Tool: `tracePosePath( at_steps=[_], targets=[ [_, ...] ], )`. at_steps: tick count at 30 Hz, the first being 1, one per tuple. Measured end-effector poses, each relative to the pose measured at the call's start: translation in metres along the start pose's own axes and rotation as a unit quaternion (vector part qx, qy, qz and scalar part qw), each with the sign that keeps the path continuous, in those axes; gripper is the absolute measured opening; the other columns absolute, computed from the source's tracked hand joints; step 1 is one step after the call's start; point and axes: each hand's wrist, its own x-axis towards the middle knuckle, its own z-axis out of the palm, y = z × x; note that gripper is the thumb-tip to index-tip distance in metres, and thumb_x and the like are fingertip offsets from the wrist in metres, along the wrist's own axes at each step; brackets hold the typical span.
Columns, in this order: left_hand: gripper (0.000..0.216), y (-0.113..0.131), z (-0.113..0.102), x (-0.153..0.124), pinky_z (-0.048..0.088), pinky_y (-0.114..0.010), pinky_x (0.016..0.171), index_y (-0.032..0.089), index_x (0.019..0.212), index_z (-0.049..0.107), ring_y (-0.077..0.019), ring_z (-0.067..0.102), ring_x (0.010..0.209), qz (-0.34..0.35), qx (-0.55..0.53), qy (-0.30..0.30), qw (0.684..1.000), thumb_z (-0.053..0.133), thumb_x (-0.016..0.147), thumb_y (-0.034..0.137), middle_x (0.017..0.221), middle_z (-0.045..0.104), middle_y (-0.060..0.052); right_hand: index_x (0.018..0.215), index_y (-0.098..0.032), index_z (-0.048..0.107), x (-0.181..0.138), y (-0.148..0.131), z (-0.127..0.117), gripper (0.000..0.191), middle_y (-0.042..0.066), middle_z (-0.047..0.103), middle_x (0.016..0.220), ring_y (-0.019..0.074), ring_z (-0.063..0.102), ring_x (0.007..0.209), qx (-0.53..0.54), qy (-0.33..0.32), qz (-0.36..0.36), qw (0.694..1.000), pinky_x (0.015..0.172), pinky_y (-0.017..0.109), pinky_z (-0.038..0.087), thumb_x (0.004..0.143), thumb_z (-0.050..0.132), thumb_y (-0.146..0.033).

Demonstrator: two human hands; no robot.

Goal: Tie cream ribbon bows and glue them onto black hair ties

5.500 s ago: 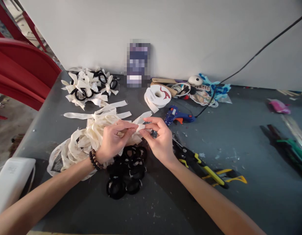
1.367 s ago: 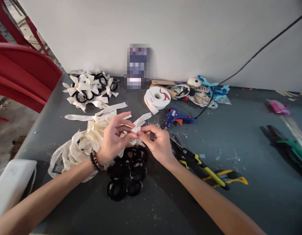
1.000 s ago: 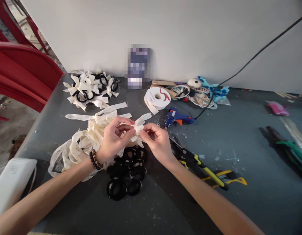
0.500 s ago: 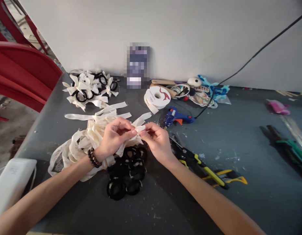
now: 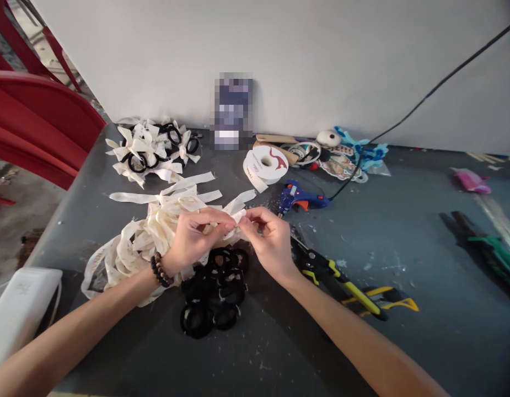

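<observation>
Between my two hands is a white ribbon bow (image 5: pixel 239 215), pinched from both sides. My left hand (image 5: pixel 199 234), with a beaded bracelet at its wrist, is closed on the bow's left part. My right hand (image 5: pixel 269 240) pinches its right part with thumb and forefinger. The fingers cover most of the bow. Under and behind my left hand lies a heap of cream ribbon pieces (image 5: pixel 126 251). Several black hair ties (image 5: pixel 197 318) lie just below my hands. A blue glue gun (image 5: pixel 300 196) rests right of my right hand.
Finished bows on black hair ties (image 5: pixel 145 146) are piled at the back left. A ribbon spool (image 5: pixel 268 165) stands near a blurred phone (image 5: pixel 233 113). Yellow-black pliers (image 5: pixel 341 281) lie right; a dark cord (image 5: pixel 424 99) runs up from the glue gun. A white box (image 5: pixel 25 309) sits left.
My left hand has shifted slightly right, its fingers straighter and covering more of the bow. The right hand keeps its pinch, moved very little.
</observation>
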Motion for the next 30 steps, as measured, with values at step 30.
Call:
tracePosePath(
  at_steps=[30],
  targets=[
    [0.032,0.001,0.0,0.001,0.057,-0.02,0.06,0.019,0.113,0.074,-0.0105,0.067,0.068,-0.16,-0.141,0.024,0.977,0.085,0.085,0.03,0.085,0.073,-0.002,0.119,-0.026,0.061,-0.001,-0.003,0.006,0.042,0.005,0.078,0.1,0.0211,0.074,0.084,0.082,0.008,0.032,0.996,0.073,0.036,0.061,0.083,0.082,-0.036]
  ],
)
